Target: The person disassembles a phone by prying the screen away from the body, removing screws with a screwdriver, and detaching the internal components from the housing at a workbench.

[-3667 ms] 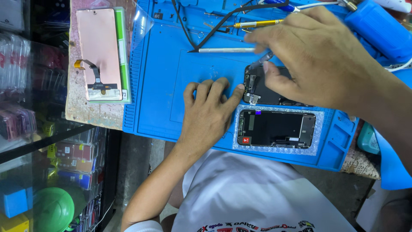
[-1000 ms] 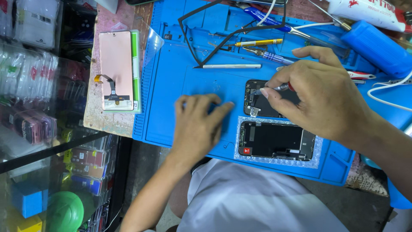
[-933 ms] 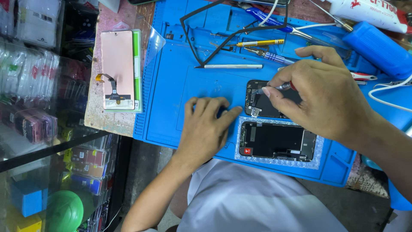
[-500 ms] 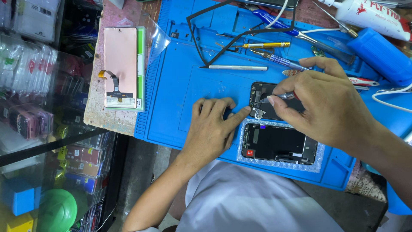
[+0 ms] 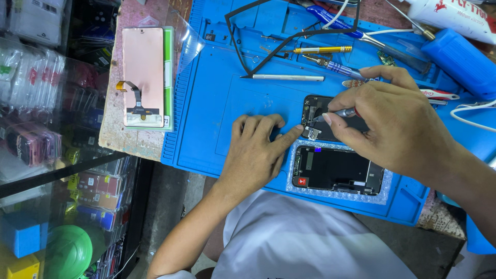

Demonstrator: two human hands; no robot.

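The right hand (image 5: 403, 129) pinches a small screwdriver (image 5: 338, 113), tip inside the opened phone body (image 5: 323, 119) on the blue repair mat (image 5: 222, 103). The left hand (image 5: 256, 155) lies flat, fingertips steadying the phone. Its detached screen (image 5: 336, 170) lies just beside; internal work looks unfinished.

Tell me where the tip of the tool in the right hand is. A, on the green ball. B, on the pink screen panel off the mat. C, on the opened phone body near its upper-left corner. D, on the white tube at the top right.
C: the right hand points the slim tool at the opened phone body on the blue mat, beside the left hand.
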